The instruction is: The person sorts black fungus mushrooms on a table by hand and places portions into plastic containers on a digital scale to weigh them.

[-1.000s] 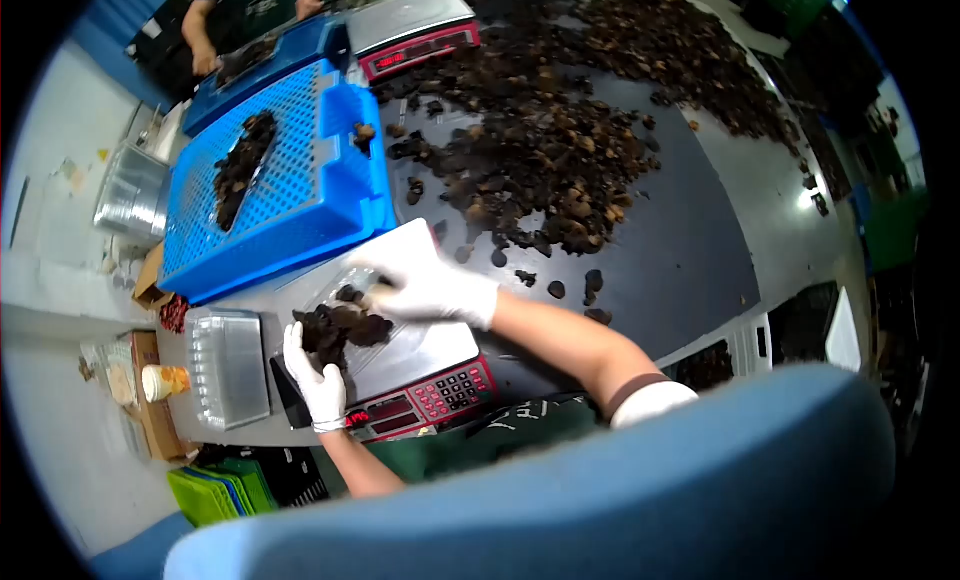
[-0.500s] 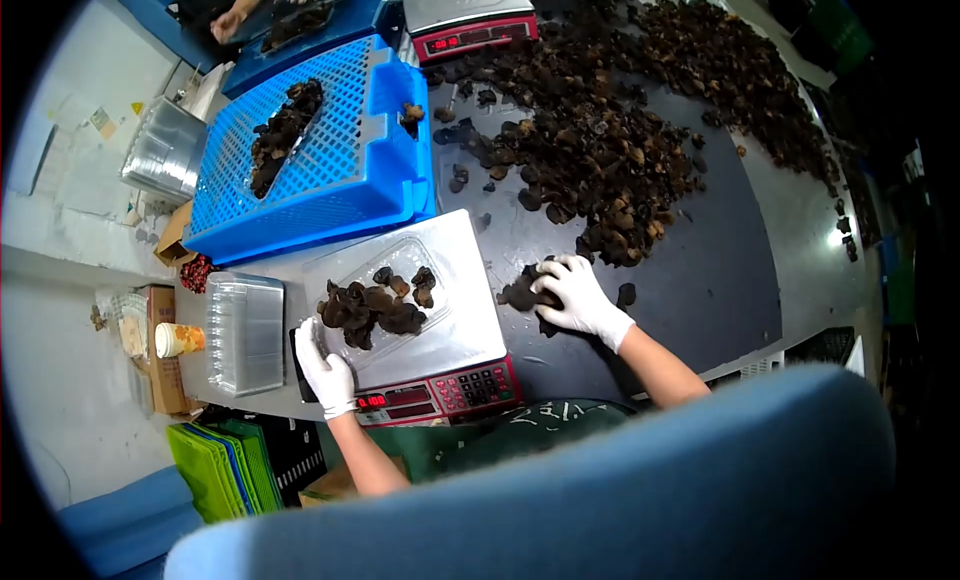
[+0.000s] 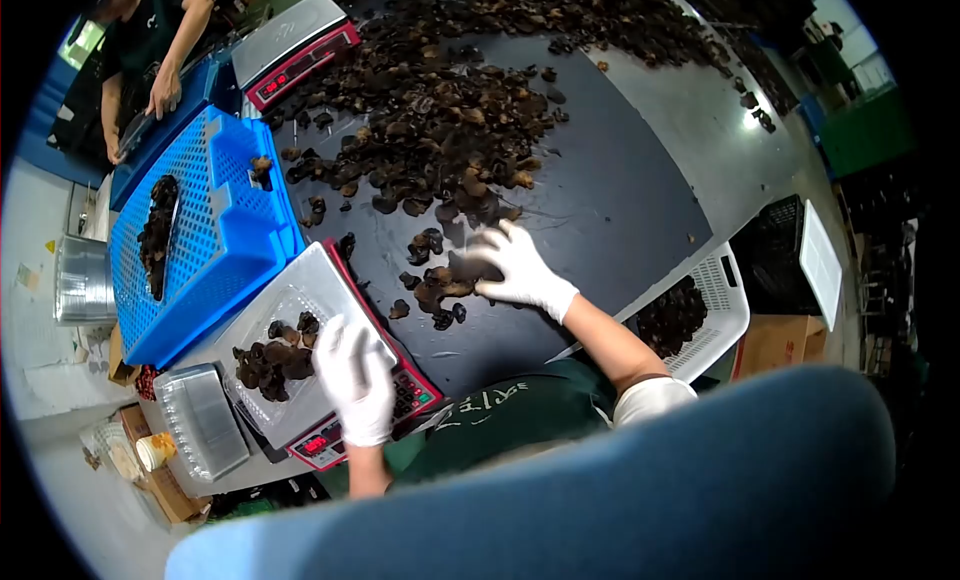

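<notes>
My right hand (image 3: 522, 272), in a white glove, rests on the dark mat with fingers spread, touching a small cluster of dark wood ear mushrooms (image 3: 436, 288); its fingertips are blurred. Over the right side of a red and silver scale (image 3: 350, 325) is my left hand (image 3: 356, 382), also gloved, smeared by motion, fingers apart and holding nothing. On the scale's plate lies a clear plastic tray (image 3: 247, 400) with several wood ear pieces (image 3: 272, 365) in it. A large heap of wood ears (image 3: 440, 130) covers the mat beyond my right hand.
A blue crate (image 3: 225, 250) at left carries a filled tray (image 3: 158, 235). Stacked clear trays (image 3: 203, 420) stand beside the scale. Behind is a second scale (image 3: 295, 50); a co-worker's hand (image 3: 165, 90) is at upper left. A white basket (image 3: 722, 315) with mushrooms sits right.
The view has swung right. My left hand has moved from the tray's left side to the scale's right side. My right hand is now at another cluster, closer to the heap.
</notes>
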Tool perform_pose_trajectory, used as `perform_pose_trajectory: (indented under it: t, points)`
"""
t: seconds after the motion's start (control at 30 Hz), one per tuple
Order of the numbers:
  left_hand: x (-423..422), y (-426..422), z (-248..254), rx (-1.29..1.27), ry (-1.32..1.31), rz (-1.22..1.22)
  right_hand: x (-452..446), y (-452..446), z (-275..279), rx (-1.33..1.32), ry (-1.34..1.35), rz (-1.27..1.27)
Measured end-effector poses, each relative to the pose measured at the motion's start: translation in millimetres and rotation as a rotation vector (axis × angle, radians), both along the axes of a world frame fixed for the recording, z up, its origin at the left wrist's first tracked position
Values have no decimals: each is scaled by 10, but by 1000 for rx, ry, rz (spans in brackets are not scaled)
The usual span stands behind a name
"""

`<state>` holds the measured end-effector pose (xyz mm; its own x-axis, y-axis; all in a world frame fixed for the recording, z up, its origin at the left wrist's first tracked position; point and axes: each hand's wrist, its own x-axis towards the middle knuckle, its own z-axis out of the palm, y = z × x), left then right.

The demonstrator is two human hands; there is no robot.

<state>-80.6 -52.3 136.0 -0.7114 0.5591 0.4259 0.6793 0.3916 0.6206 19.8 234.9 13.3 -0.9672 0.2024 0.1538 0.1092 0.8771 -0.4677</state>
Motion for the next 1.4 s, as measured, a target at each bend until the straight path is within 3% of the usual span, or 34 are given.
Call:
perform_pose_trajectory:
  t: [0.07, 0.23, 0.3, 0.43, 0.53, 0.63, 0.77, 0.83, 0.97, 1.07, 1.1, 1.17, 1.23, 1.3, 1.37, 1.4]
  points:
    - [135, 329, -207, -124, -26, -140, 270, -41, -47, 25, 39, 126]
    - [210, 813, -1056, -267, -128, -218, 872, 100, -40, -73, 118, -172]
    - [242, 909, -1240, -358, -53, -222, 1064, 186, -107, -34, 138, -270]
    - [239, 1013, -1364, -452, 47, -172, 1203, 216, -67, -84, 237, -434]
    - [184, 1029, -1291, -417, 30, -176, 1035, 118, 36, -40, 341, -384]
    - [196, 1005, -1261, -427, 21, -182, 715, 11, 22, -212, 406, -221]
    - [228, 962, -1279, -409, 5, -169, 293, -235, 73, -144, 305, -117]
    - [214, 927, -1262, -396, -2, -167, 188, -319, 34, 28, 121, -96]
    - [190, 830, -1186, -200, 22, -106, 182, -259, 78, -74, 65, -128]
    - [236, 787, -1153, 6, -703, -102, 310, -222, 267, -29, 347, -228]
    - [270, 798, -1126, 12, -692, -107, 356, -229, 261, -24, 347, -229]
    - [371, 865, -1036, -41, -607, -157, 474, -277, 266, -410, 413, -73]
    - [528, 979, -1019, 44, -637, -290, 637, -418, 284, -1055, 76, -111]
    - [687, 1130, -844, 54, -516, -512, 756, -431, 295, -1153, 50, -136]
    - [771, 1156, -816, 103, -1004, -574, 1010, -149, 294, -1145, -23, -205]
    - [732, 1169, -794, 72, -942, -575, 1174, 22, 362, -1167, -24, -259]
